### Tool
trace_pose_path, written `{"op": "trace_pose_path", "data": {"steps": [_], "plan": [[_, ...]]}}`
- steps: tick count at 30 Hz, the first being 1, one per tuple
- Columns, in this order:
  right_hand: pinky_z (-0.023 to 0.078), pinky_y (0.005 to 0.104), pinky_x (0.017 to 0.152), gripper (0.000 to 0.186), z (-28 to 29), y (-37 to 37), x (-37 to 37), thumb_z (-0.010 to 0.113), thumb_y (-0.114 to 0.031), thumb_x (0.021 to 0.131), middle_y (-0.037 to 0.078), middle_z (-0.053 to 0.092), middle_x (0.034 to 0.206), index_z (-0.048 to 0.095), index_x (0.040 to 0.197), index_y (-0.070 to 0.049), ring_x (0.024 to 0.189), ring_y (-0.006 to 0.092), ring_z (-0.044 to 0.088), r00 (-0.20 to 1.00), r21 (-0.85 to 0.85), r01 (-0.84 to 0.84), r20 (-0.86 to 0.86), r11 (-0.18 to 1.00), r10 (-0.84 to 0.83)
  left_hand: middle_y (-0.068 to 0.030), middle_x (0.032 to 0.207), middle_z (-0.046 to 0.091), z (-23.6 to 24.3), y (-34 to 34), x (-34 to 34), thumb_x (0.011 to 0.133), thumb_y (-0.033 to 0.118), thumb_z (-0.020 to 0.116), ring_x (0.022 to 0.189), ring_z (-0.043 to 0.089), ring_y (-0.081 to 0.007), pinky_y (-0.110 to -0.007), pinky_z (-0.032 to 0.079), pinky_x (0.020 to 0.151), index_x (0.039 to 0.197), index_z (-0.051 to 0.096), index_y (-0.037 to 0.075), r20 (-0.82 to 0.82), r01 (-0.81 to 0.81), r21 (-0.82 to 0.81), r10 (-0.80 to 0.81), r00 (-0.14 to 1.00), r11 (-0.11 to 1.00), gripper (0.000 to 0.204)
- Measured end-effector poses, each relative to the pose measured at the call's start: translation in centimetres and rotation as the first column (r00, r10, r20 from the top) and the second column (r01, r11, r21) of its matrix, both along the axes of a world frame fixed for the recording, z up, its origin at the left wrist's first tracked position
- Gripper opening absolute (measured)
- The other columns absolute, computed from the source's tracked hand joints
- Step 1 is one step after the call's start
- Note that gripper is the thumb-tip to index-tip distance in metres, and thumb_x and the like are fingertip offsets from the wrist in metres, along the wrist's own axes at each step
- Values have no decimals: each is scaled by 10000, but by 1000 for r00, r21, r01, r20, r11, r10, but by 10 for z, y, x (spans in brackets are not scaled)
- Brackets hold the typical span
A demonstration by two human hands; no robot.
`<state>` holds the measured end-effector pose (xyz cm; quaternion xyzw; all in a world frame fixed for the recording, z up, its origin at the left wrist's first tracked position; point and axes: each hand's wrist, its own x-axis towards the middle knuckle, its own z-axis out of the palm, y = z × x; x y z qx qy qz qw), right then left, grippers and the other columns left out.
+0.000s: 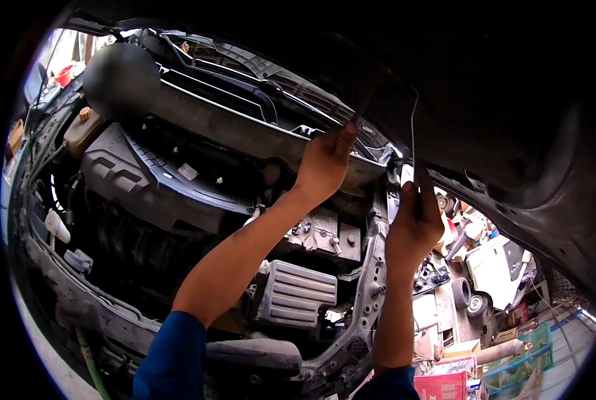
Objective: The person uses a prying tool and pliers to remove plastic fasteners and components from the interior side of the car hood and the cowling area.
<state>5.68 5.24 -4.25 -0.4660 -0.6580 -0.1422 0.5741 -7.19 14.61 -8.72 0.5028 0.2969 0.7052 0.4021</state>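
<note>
My left hand [324, 163] is raised above the engine bay, its fingers closed under the dark hood [498, 100]. Something dark and slim seems to rise from its fingertips, too shadowed to make out. To its right, my right hand [414, 230] is lifted beside the fender edge, fingers pinched together. A thin pale wire [414, 127] with a bent upper tip runs up from these fingers against the hood's underside. Shadow hides where the fingertips meet it.
Below my arms lie a grey ribbed air filter box [299, 293], a battery [324, 233] and a dark plastic engine cover [121, 163]. A capped reservoir [81, 133] stands far left. Beyond the fender [371, 293] are tyres [461, 293], a white vehicle panel [494, 273] and red boxes [444, 380].
</note>
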Motion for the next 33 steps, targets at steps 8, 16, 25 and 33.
{"op": "trace_pose_path", "data": {"steps": [8,16,25,33], "plan": [[386,333,488,235,38,-21,-8,601,-124,903,185,631,709,673,1112,-45,501,161,479,937,-40,227,282,973,-207,-122,559,431,-27,-9,-15,1000,394,451,523,368,-225,-369,347,515,715,500,-16,-18,-58,0,58,998,998,502],[468,476,695,225,112,-48,-41,520,-116,888,238,635,858,650,1055,-42,774,403,622,455,56,598,797,799,-397,-113,568,439,-29,-23,-34,998,445,431,543,390,-215,-376,362,539,723,505,-17,47,19,-49,-16,999,999,543],[574,440,645,228,85,-38,-65,519,-87,850,243,672,819,631,1022,14,719,377,693,313,145,655,841,741,-441,-15,548,370,-29,-49,-57,971,502,465,511,342,-121,-308,303,483,697,459,35,172,130,-44,-121,978,990,541],[545,369,498,730,13,-6,-45,620,-102,775,190,624,876,295,1421,-3,602,293,673,338,126,760,761,637,-554,48,557,341,3,-47,-39,969,480,496,451,298,-44,-239,232,413,673,395,115,222,134,99,-153,963,986,480]]}}
